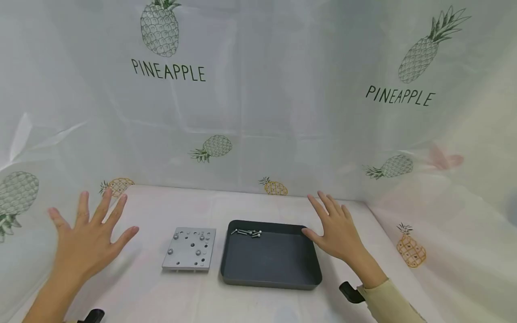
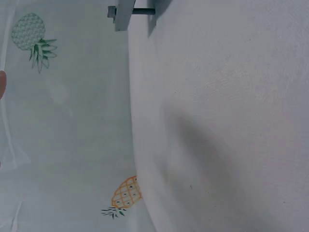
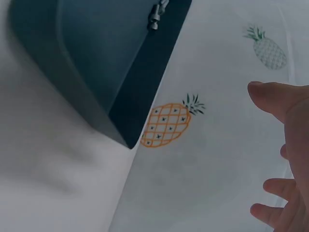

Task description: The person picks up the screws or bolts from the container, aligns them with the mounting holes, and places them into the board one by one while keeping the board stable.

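My left hand (image 1: pixel 86 242) is spread above the table to the left of a grey metal plate (image 1: pixel 190 249), holding nothing. Several small holes dot the plate, and several bolts (image 1: pixel 170 251) stand in it; in the left wrist view, a bolt shank (image 2: pixel 144 11) sticks out beneath the plate's edge. A dark grey tray (image 1: pixel 270 260) lies just right of the plate. Loose bolts (image 1: pixel 246 233) are gathered in its far left corner. Over the tray's right side, my right hand (image 1: pixel 337 231) is held with fingers extended and thumb apart, gripping nothing.
A white cloth covers the table (image 1: pixel 226 305). Behind it and along both sides hangs a pale curtain (image 1: pixel 282 112) printed with pineapples. Each wrist wears a black strap or mount, seen below the right hand as a dark piece (image 1: pixel 351 292).
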{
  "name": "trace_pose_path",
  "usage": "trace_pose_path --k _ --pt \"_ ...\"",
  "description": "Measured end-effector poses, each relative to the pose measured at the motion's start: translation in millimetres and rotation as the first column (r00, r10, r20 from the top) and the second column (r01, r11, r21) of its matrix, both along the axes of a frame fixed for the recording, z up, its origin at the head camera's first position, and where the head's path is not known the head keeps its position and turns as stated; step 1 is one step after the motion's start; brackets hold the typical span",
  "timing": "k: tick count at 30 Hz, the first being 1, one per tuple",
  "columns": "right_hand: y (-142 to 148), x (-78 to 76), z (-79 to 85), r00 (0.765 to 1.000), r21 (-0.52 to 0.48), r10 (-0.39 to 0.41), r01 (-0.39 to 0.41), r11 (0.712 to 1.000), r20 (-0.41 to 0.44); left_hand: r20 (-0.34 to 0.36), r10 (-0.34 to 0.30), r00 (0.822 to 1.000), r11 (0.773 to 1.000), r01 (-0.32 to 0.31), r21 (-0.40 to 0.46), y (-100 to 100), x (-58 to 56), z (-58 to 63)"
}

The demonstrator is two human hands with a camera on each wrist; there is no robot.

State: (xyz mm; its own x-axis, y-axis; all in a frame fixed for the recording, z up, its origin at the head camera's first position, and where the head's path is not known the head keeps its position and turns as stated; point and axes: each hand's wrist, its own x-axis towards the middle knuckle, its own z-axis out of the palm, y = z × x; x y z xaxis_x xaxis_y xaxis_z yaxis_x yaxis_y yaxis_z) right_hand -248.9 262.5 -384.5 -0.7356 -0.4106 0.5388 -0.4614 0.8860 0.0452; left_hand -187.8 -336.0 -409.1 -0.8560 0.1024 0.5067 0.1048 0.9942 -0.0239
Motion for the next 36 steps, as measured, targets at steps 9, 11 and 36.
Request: trace_pose_path --k 9,11,36 --pt "-22.5 -22.4 7.8 0.991 0.001 0.133 -0.133 0.991 0.029 0.022 -0.057 0.998 0.991 0.054 0.126 10.8 3.7 -21.0" --pt "-27.3 -25.6 8.2 0.988 -0.004 0.148 -0.148 0.989 0.045 0.024 -0.098 0.995 0.974 0.091 0.206 17.1 4.6 -24.2" --pt "-77.8 -52.4 2.2 0.882 -0.2 0.291 -0.23 0.952 0.372 0.131 -0.328 0.935 0.724 0.16 0.671 84.4 16.1 -34.7"
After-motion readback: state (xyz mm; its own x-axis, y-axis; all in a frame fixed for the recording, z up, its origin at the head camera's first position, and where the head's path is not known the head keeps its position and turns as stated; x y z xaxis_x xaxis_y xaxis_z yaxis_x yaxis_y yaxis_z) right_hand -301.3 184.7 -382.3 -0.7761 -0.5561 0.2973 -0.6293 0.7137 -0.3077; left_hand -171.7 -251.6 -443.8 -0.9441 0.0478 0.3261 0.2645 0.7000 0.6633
